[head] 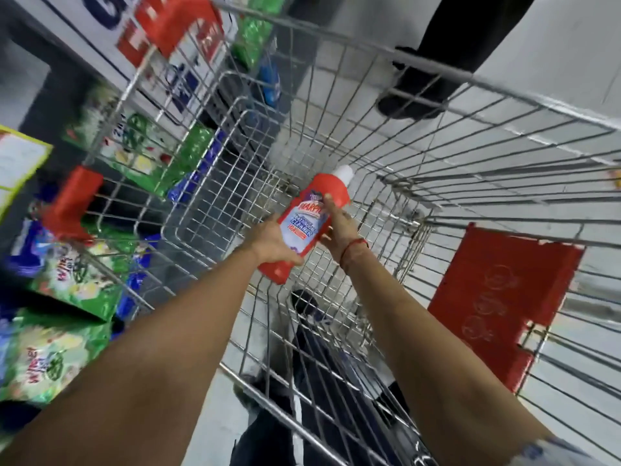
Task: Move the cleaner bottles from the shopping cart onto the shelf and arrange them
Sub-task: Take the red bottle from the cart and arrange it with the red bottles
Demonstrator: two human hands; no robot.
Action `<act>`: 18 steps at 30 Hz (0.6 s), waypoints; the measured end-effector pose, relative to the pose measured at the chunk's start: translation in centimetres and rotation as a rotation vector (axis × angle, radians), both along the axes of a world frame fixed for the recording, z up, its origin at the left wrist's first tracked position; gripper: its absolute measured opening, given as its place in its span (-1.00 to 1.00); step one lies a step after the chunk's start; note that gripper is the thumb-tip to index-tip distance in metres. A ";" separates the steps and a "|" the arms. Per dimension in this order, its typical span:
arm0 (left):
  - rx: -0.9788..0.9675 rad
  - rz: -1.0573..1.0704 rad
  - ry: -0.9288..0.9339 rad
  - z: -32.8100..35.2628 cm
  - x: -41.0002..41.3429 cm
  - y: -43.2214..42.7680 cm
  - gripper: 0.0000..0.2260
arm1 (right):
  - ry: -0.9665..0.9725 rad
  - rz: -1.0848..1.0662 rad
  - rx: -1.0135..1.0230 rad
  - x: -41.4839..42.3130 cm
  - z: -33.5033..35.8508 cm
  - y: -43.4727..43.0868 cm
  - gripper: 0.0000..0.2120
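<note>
A red cleaner bottle (307, 215) with a white cap and a blue-and-white label is held inside the wire shopping cart (477, 169), tilted with its cap pointing up and to the right. My left hand (274, 242) grips its lower left side near the base. My right hand (339, 223) lies on its right side with the fingers along the label; a red thread is tied around that wrist. No other bottle shows in the cart's basket. The shelf is partly seen on the left.
Green and blue detergent packs (67, 284) fill the shelf on the left. A red plastic corner guard (72, 203) and a red child-seat flap (497, 304) belong to the cart. Another person's dark shoe (413, 95) stands beyond the cart on the pale floor.
</note>
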State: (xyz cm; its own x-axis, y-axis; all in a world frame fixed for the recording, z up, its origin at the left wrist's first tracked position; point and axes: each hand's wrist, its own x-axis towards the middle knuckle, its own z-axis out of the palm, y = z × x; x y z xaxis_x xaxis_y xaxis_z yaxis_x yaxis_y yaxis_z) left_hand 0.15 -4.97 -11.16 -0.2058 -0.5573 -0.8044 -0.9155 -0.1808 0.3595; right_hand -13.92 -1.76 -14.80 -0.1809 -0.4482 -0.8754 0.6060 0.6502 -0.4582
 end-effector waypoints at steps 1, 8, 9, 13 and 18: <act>0.009 0.040 0.019 1.0 0.1 0.1 -0.18 | 0.000 0.005 -0.032 0.2 1.4 -0.4 -0.46; 0.009 0.420 0.322 8.8 1.6 0.4 -0.34 | 0.136 0.160 -0.312 1.7 11.1 -4.0 -0.76; -0.016 0.460 0.387 9.9 1.9 0.5 -0.38 | 0.130 0.179 -0.366 1.8 12.6 -4.5 -0.80; -0.182 0.580 0.565 15.7 3.2 1.5 -0.47 | 0.134 0.285 -0.544 3.1 19.4 -5.2 -0.57; -0.406 0.638 0.713 20.5 7.0 2.6 -0.41 | 0.139 0.416 -0.738 6.7 27.0 -5.2 -0.73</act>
